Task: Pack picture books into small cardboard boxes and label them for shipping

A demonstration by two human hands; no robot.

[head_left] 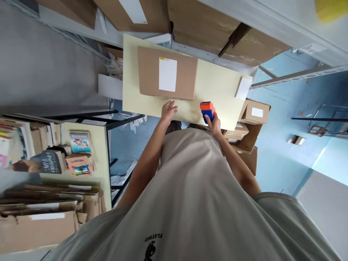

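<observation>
Gripping an orange-and-blue plastic handheld device (207, 108) near the right end of a brown cardboard box (182, 77), a person's right hand (215, 125) wraps its fingers around the casing. The bare left hand (168, 111), fingers apart and holding nothing, hovers by the box's near edge; contact cannot be told. Good handling calls for a firm, level hold on the device and a steadying left palm. Counted: one box bearing one white paper label (168, 74), one device and, farther right of the box, one flat white block (244, 87).
</observation>
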